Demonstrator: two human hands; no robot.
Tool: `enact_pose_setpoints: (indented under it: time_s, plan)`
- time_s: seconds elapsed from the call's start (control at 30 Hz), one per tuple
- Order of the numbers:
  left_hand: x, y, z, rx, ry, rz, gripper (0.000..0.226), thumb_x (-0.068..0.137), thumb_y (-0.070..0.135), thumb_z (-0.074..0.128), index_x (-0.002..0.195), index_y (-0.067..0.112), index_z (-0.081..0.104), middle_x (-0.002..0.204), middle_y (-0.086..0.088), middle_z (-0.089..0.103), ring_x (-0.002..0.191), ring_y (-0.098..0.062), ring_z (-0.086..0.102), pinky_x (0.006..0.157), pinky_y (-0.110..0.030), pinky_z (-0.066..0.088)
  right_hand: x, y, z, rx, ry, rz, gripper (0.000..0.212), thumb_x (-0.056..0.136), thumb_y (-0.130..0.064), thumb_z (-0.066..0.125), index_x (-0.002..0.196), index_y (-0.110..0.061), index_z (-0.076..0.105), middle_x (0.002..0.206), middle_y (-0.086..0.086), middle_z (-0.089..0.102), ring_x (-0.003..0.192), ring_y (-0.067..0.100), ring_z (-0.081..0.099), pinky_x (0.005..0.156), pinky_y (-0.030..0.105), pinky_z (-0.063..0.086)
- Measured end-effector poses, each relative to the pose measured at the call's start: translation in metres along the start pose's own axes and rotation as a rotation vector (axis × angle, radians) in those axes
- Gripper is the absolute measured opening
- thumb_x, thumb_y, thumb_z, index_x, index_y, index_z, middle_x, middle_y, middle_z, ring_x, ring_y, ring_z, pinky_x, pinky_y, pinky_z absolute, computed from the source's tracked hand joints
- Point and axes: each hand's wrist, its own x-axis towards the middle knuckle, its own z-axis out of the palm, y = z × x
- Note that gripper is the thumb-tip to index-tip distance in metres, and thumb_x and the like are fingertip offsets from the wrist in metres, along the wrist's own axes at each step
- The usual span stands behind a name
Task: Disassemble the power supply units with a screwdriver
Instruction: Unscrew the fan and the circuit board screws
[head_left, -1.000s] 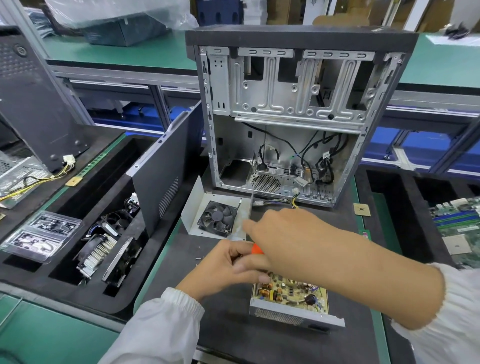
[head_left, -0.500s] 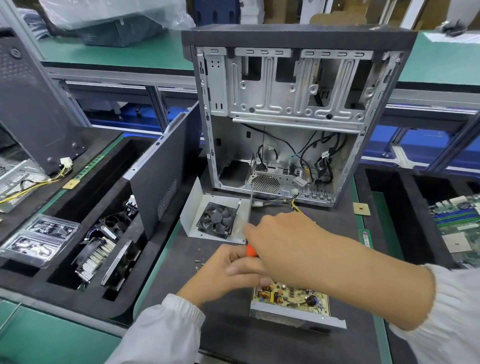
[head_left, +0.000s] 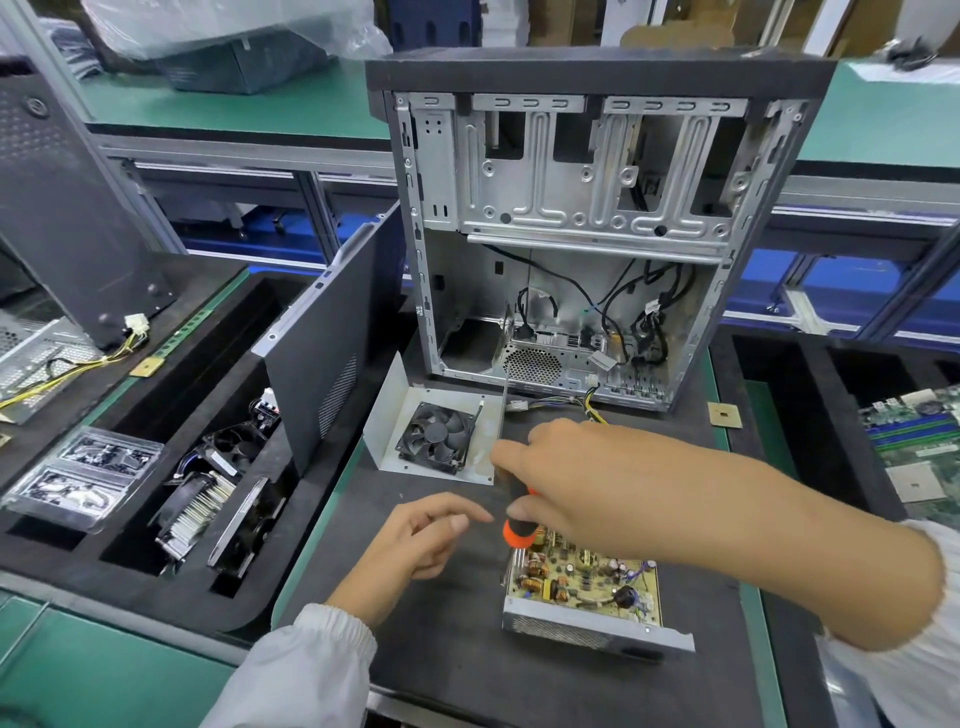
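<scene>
The right hand (head_left: 587, 483) grips the screwdriver (head_left: 519, 527), shaft pointing up and away, handle toward the supply (head_left: 587, 597). The left hand (head_left: 421, 535) hangs loose, holding nothing.

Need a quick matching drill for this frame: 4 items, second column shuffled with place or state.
1 screwdriver
2 fan
3 left hand
4 computer case

A stands upright at the back of the mat
B open, holds nothing
C mounted in the loose metal cover
D held in the right hand

Pairs: 1-D, 2-C, 3-B, 4-A
</scene>
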Motion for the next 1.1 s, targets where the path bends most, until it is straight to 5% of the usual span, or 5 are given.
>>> enact_pose_setpoints:
  time_s: [0.17, 0.43, 0.67, 0.8, 1.1]
  plan:
    - [-0.004, -0.029, 0.001, -0.092, 0.162, -0.171, 0.029, 0.102, 0.021, 0.048, 0.089, 0.007, 0.070, 0.060, -0.003, 0.034, 0.046, -0.010, 0.021, 0.040, -0.018, 0.018, -0.008, 0.005, -0.015, 0.092, 0.085, -0.002, 0.023, 0.097, -0.046, 0.043, 0.096, -0.023, 0.042, 0.085, -0.004, 0.047, 0.075, 0.021, 0.053, 0.061, 0.038, 0.046]
    - [-0.004, -0.030, 0.011, -0.616, 0.195, -0.437, 0.068, 0.099, 0.049, 0.032, 0.091, -0.008, 0.069, 0.069, -0.019, 0.060, 0.042, -0.013, 0.041, 0.036, -0.020, 0.032, 0.002, 0.019, 0.000, 0.355, 0.299, 0.088, 0.027, 0.091, -0.055, 0.041, 0.090, -0.030, 0.050, 0.063, -0.003, 0.057, 0.053, 0.009, 0.049, 0.048, 0.026, 0.040]
    - [-0.007, -0.025, 0.005, -1.185, 0.249, -0.291, 0.048, 0.098, 0.025, 0.040, 0.118, -0.015, 0.057, 0.119, -0.031, 0.063, 0.095, -0.033, 0.072, 0.070, -0.037, 0.062, 0.007, 0.021, 0.054, 0.650, 0.452, 0.246, 0.022, 0.090, -0.050, 0.048, 0.085, -0.029, 0.054, 0.054, -0.005, 0.057, 0.048, 0.005, 0.048, 0.047, 0.019, 0.036]
    - [-0.007, -0.033, -0.001, -1.016, 0.360, -0.204, 0.030, 0.098, 0.000, 0.037, 0.116, -0.014, 0.056, 0.113, -0.029, 0.067, 0.097, -0.028, 0.072, 0.070, -0.029, 0.061, 0.000, 0.026, 0.077, 0.716, 0.473, 0.338, 0.021, 0.090, -0.050, 0.048, 0.084, -0.031, 0.054, 0.052, -0.014, 0.056, 0.046, 0.006, 0.048, 0.046, 0.018, 0.037]
    - [0.003, -0.042, -0.014, 0.248, 0.589, 0.184, 0.037, 0.094, -0.015, 0.046, 0.108, 0.011, 0.068, 0.112, 0.001, 0.072, 0.111, -0.010, 0.064, 0.100, -0.025, 0.048, 0.000, 0.016, 0.093, 0.816, 0.530, 0.339, 0.017, 0.092, -0.046, 0.049, 0.084, -0.032, 0.054, 0.052, -0.006, 0.051, 0.046, 0.006, 0.045, 0.047, 0.018, 0.035]
